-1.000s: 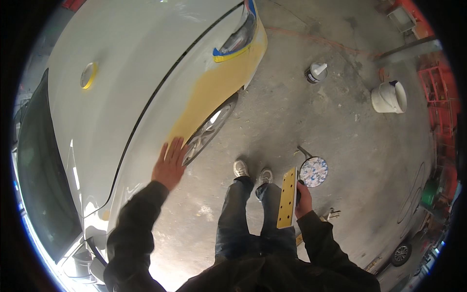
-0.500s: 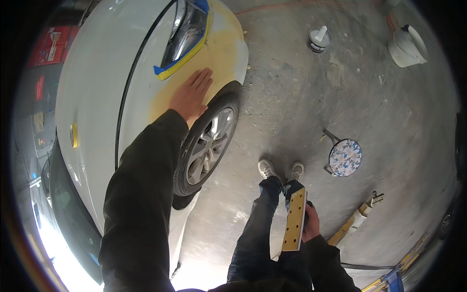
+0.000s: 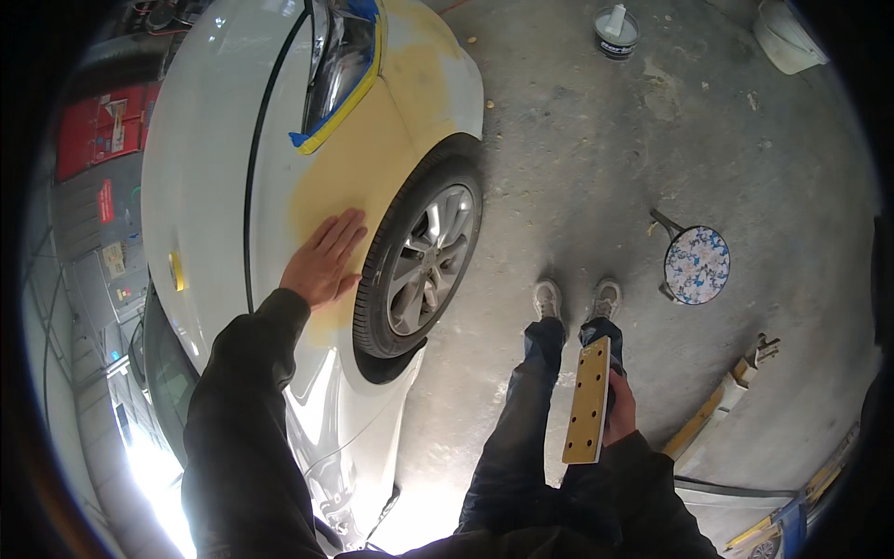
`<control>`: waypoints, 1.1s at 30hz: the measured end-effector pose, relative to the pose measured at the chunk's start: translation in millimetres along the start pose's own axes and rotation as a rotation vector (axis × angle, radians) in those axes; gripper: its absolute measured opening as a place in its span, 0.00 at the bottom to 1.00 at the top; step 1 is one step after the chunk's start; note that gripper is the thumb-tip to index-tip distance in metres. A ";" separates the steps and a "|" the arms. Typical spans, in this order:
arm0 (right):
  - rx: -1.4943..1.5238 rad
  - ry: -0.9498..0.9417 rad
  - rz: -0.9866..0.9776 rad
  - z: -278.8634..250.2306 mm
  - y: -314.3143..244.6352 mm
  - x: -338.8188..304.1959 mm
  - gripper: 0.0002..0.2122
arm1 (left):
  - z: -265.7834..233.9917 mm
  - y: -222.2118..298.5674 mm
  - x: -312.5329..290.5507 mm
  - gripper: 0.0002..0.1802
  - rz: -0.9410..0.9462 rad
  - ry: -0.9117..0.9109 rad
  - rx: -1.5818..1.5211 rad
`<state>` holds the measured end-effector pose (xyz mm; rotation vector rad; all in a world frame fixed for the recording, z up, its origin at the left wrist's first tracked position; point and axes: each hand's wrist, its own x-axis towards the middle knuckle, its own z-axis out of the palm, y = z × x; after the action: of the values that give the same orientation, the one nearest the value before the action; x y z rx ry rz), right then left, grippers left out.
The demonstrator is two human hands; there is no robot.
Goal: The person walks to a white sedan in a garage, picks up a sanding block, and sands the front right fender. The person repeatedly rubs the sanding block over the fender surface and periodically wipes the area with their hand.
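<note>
My left hand (image 3: pixel 322 259) lies flat, fingers together, on the yellow filler patch (image 3: pixel 363 158) of a white car's front fender (image 3: pixel 209 140), just above the wheel (image 3: pixel 424 256). Blue masking tape (image 3: pixel 340 112) edges the headlight beside the patch. My right hand (image 3: pixel 618 408) hangs at my side and grips a long yellow sanding block (image 3: pixel 589 401) with rows of holes, held upright next to my leg.
On the concrete floor stand a round paint-speckled mixing board with a handle (image 3: pixel 696 265), a small can (image 3: pixel 616 33) and a white bucket (image 3: pixel 787 35) farther off. A long tool (image 3: pixel 722 405) lies at the right. Red cabinets (image 3: pixel 93 130) sit beyond the car.
The view has swung along the car toward the wheel. My left hand has slid over the filler patch and rests above the wheel arch. The sanding block stays in my right hand.
</note>
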<state>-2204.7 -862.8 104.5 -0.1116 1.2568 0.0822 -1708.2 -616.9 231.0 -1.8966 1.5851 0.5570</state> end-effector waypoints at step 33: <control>-0.712 -0.182 -1.305 302.8 138.6 64.7 0.28 | -8.2 -116.1 -125.9 0.31 -0.108 0.565 -0.217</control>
<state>-1916.2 -686.2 129.8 -1.4671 0.7285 -0.5828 -1620.2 -518.4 340.3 -2.4383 1.7975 0.1495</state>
